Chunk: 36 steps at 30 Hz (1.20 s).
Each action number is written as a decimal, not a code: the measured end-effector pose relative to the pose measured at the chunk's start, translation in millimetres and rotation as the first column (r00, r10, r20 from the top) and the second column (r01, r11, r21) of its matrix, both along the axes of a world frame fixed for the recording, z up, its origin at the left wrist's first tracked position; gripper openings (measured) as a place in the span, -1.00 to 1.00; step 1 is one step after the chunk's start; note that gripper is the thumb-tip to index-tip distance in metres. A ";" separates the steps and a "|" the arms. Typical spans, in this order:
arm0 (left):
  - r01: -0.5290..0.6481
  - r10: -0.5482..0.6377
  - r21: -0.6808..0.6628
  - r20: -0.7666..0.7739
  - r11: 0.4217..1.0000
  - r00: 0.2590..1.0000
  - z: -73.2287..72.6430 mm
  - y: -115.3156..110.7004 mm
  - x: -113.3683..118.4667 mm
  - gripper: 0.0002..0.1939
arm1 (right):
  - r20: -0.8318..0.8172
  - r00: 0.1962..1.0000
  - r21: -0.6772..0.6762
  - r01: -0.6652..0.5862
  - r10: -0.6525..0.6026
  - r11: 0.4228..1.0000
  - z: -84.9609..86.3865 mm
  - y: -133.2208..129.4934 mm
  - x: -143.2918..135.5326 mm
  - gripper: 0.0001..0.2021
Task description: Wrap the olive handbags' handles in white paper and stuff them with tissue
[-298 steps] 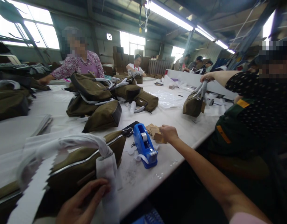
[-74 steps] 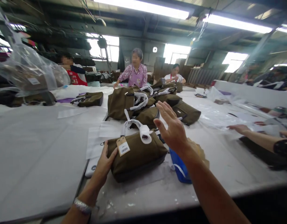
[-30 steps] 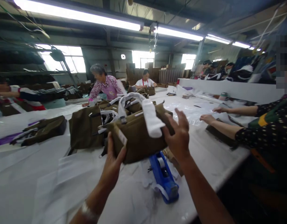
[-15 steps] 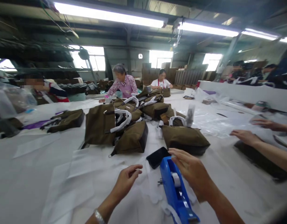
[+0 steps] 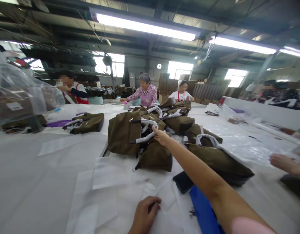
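Observation:
My right hand point(image 5: 161, 138) reaches across to the pile of olive-brown handbags. Its fingers are closed at the white-wrapped handle point(image 5: 147, 139) of the upright handbag point(image 5: 123, 133); the fingertips are partly hidden. Below it, another handbag point(image 5: 156, 157) lies on its side. Low in the view, my left hand point(image 5: 146, 213) is curled over the white table, thumb and fingers drawn together. Whatever may be between them is too small to make out. Under my right forearm are a black phone point(image 5: 183, 182) and a blue tape dispenser point(image 5: 205, 211), both partly covered.
Loose white sheets point(image 5: 111, 172) lie on the table point(image 5: 42, 185). A single handbag point(image 5: 88, 123) rests at left near a plastic-wrapped bundle point(image 5: 23, 97). A co-worker's hand point(image 5: 284, 162) is at the right edge. Three people are at the far side.
My right hand has left the tape dispenser and stretched forward to the handbag handle. My left hand has moved lower and curled further. The view has shifted left.

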State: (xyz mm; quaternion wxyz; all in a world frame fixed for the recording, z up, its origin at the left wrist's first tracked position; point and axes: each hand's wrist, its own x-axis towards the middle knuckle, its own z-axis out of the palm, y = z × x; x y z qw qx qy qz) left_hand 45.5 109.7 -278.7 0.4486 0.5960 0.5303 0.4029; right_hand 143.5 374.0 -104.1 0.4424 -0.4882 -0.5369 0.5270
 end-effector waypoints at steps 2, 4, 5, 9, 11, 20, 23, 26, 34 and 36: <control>-0.004 0.004 -0.001 0.027 1.000 1.000 -2.9 1.4 -0.4 -0.72 | -0.054 0.998 -0.097 0.012 -0.017 0.995 7.0 3.7 -19.9 -0.70; -0.012 0.012 0.000 0.052 1.000 0.999 -4.6 2.6 1.1 -0.74 | -0.116 0.993 -0.143 -0.016 -0.001 0.990 20.9 0.3 -36.5 -0.76; -0.019 0.019 -0.001 0.066 1.000 0.998 -4.0 2.7 2.0 -0.74 | -0.160 0.987 -0.145 -0.045 0.021 0.988 31.1 -3.5 -44.1 -0.80; -0.100 0.097 0.018 0.133 0.995 0.986 21.8 -5.0 -3.0 -0.65 | -0.336 0.930 -0.049 -0.178 0.151 0.983 92.0 -32.6 -69.5 -0.84; -0.232 0.214 0.128 0.144 0.964 0.966 54.1 -16.3 -15.2 -0.62 | -0.400 0.885 0.023 -0.251 0.239 0.968 126.2 -56.7 -75.9 -0.84; -0.483 0.423 0.357 0.237 0.799 0.875 217.3 -72.0 -60.1 -0.11 | -0.315 0.634 0.326 -0.626 0.706 0.708 159.8 -210.9 -41.8 -0.65; -0.178 0.150 0.146 0.181 0.973 0.972 221.5 -87.8 -49.7 -0.30 | -0.277 0.680 0.273 -0.621 0.678 0.735 133.6 -246.5 -15.9 -0.60; -0.087 0.082 0.088 0.052 0.992 0.995 208.3 -107.1 -42.5 -0.47 | -0.257 0.749 0.195 -0.578 0.610 0.792 108.0 -268.0 20.0 -0.63; -0.480 0.484 -0.064 0.071 0.875 0.872 174.1 -132.7 -74.5 -0.32 | -0.364 0.833 0.198 -0.368 0.417 0.909 53.3 -326.2 111.7 -0.53; -0.474 0.479 -0.085 0.074 0.877 0.874 172.3 -135.6 -77.9 -0.33 | -0.240 0.847 0.333 -0.387 0.475 0.860 36.2 -338.5 115.2 -0.45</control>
